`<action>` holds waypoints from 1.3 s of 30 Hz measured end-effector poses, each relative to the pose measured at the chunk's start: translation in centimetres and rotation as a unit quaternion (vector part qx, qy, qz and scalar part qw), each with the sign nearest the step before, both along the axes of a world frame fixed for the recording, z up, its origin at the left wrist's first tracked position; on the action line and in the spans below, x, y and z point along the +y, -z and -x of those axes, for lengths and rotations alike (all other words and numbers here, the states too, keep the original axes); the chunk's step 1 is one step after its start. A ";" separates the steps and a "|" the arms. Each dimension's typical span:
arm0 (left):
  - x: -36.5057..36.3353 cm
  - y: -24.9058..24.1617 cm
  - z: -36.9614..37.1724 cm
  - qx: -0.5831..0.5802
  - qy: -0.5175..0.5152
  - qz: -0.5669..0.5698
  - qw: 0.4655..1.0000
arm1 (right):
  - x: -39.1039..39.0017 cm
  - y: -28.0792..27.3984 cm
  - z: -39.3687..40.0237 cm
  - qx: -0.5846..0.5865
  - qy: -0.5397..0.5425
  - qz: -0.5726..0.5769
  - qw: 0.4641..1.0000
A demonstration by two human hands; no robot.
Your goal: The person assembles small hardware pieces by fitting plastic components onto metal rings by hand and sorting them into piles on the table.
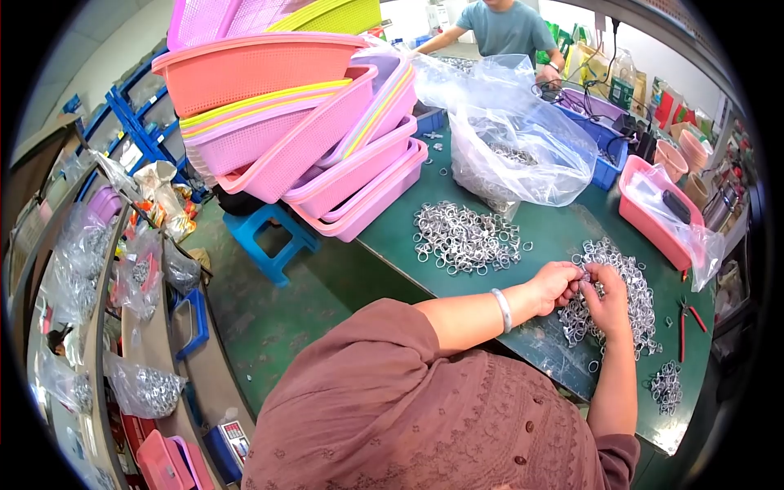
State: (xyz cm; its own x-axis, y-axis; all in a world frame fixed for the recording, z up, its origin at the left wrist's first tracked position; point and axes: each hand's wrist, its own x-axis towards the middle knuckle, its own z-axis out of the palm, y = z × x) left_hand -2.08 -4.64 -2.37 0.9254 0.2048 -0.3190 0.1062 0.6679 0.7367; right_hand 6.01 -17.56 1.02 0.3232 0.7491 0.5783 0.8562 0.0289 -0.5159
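My left hand point(557, 286) and my right hand point(606, 296) meet over a pile of silvery metal rings point(637, 320) on the green table point(392, 220). Both have their fingers pinched together on a small metal piece, whose shape is mostly hidden by the fingertips. Left of my hands lies a second ring pile point(467, 238). A smaller heap of rings point(666, 387) sits near the table's right corner. Red-handled pliers point(684, 328) rest to the right of the large pile.
A clear bag of metal parts point(523, 155) stands farther back. Stacked plastic baskets point(261, 69) overhang the table's left edge. A pink basket point(660, 214) and blue crate point(606, 170) are at right. Across the table stands another person point(506, 31). A blue stool point(268, 241) stands on the floor.
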 end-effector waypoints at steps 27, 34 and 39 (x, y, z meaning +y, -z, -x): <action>-0.8 -0.8 0.3 0.006 -0.011 -0.061 0.998 | -0.3 1.5 -1.2 -0.044 0.024 -0.053 0.997; -0.7 -0.6 0.1 -0.016 -0.005 -0.048 0.999 | -0.2 1.3 -1.3 -0.039 0.023 -0.049 0.998; -0.4 -1.1 0.2 -0.031 0.020 -0.070 0.997 | -0.3 1.0 -1.1 -0.033 0.023 -0.045 0.998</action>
